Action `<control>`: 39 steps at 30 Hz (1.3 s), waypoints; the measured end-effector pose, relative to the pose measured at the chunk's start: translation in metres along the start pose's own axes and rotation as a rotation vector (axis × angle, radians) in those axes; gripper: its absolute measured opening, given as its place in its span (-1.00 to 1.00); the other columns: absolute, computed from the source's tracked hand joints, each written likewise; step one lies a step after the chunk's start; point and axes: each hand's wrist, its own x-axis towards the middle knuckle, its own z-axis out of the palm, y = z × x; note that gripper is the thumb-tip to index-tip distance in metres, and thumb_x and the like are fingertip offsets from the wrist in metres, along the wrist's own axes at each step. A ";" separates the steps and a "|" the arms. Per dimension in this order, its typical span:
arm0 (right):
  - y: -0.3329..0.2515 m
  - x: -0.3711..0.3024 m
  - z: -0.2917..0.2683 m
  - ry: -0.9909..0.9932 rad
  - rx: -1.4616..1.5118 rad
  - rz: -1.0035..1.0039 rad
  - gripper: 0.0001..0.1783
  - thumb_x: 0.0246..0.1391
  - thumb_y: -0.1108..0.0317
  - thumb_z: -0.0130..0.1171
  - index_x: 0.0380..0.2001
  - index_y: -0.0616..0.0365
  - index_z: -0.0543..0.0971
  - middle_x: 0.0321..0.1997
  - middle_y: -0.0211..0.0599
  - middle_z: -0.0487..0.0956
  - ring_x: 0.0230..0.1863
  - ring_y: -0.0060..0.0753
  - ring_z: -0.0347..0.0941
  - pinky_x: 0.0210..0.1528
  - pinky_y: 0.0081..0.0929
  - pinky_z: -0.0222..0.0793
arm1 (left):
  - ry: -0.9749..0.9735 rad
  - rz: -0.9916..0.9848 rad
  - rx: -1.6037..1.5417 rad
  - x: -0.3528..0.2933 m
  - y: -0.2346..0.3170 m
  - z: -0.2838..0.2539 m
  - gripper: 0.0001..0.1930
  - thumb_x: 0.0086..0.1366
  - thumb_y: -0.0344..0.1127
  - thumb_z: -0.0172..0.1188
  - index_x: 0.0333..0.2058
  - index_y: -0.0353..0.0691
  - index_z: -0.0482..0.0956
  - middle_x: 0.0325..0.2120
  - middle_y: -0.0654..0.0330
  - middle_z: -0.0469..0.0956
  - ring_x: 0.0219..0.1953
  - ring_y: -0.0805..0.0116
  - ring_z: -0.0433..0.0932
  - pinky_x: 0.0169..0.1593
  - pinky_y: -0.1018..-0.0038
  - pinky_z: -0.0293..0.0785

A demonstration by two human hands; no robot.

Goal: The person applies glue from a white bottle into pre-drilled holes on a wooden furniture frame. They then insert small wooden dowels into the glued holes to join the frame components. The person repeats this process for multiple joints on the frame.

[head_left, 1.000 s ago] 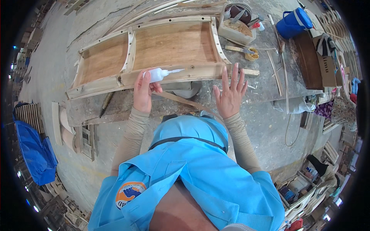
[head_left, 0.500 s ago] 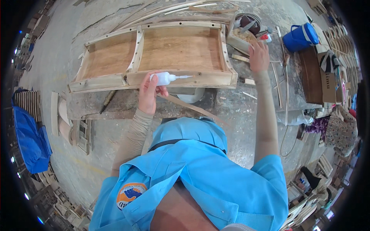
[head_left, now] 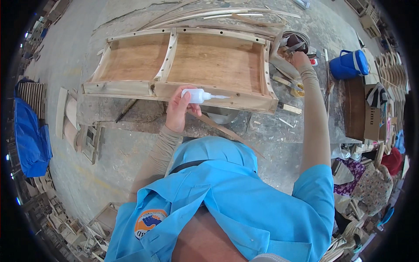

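My left hand (head_left: 176, 113) is closed round a small white squeeze bottle (head_left: 195, 95) with a thin clear nozzle pointing right. The bottle is in front of the near rail of a curved wooden frame (head_left: 209, 92) with a plywood panel and a crossbar. A thin wooden strip (head_left: 227, 132) runs from beside my left fingers down to the right; whether they grip it I cannot tell. At the frame's far right, my right hand (head_left: 300, 60) reaches into a cluttered container (head_left: 277, 54) holding wood scraps and a metal blade. Its fingertips are hidden there.
A blue lidded jug (head_left: 348, 65) stands at the bench's right, by a cardboard box (head_left: 373, 111). Long wooden strips (head_left: 209, 16) lie behind the frame. A yellow tape roll (head_left: 297, 90) and offcuts (head_left: 290, 108) sit right of it. A dark-handled tool (head_left: 126, 110) lies front left.
My right hand has moved from the container's near right side farther in, among its contents. The left hand still holds the bottle. The whole view has shifted slightly.
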 end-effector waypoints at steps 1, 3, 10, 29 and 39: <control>0.002 -0.006 -0.003 0.034 0.001 -0.022 -0.77 -0.07 0.32 0.08 -0.46 0.26 0.62 -0.41 0.03 0.58 -0.30 -0.01 0.53 -0.24 -0.17 0.45 | -0.007 -0.005 -0.005 0.000 0.000 0.000 -0.68 0.35 -0.09 -0.01 -0.12 -0.23 0.40 -0.43 0.22 0.53 -0.57 0.47 0.49 -0.47 0.60 0.36; -0.005 -0.025 -0.020 0.220 0.141 -0.058 -0.80 -0.05 0.34 0.09 -0.44 0.25 0.60 -0.41 -0.01 0.58 -0.34 -0.03 0.52 -0.28 -0.20 0.42 | -0.023 -0.006 -0.002 0.003 0.001 -0.001 -0.68 0.34 -0.09 0.00 -0.13 -0.23 0.40 -0.43 0.22 0.54 -0.57 0.46 0.50 -0.46 0.59 0.35; -0.100 -0.178 -0.096 0.485 0.984 0.247 -0.89 -0.01 0.42 0.20 -0.40 0.24 0.57 -0.51 -0.31 0.52 -0.50 -0.49 0.41 -0.38 -0.57 0.33 | -0.015 -0.014 0.025 0.000 -0.002 -0.005 -0.68 0.34 -0.09 0.00 -0.12 -0.23 0.40 -0.40 0.19 0.55 -0.56 0.44 0.51 -0.45 0.57 0.35; -0.189 -0.255 -0.090 0.694 0.630 0.076 -0.81 -0.11 0.50 0.23 -0.34 0.12 0.57 -0.39 -0.32 0.49 -0.39 -0.28 0.42 -0.36 -0.43 0.35 | -0.077 -0.015 0.053 0.003 -0.002 -0.009 -0.68 0.36 -0.10 -0.05 -0.11 -0.23 0.40 -0.39 0.20 0.55 -0.56 0.43 0.51 -0.42 0.56 0.34; -0.205 -0.289 -0.069 0.479 0.294 0.209 -0.33 -0.08 0.53 0.06 0.15 -0.32 0.39 0.27 -0.37 0.22 0.25 -0.12 0.12 0.22 -0.18 0.06 | -0.078 -0.005 0.062 0.003 -0.003 -0.008 -0.66 0.36 -0.08 -0.04 -0.09 -0.24 0.40 -0.39 0.18 0.55 -0.55 0.42 0.51 -0.44 0.56 0.36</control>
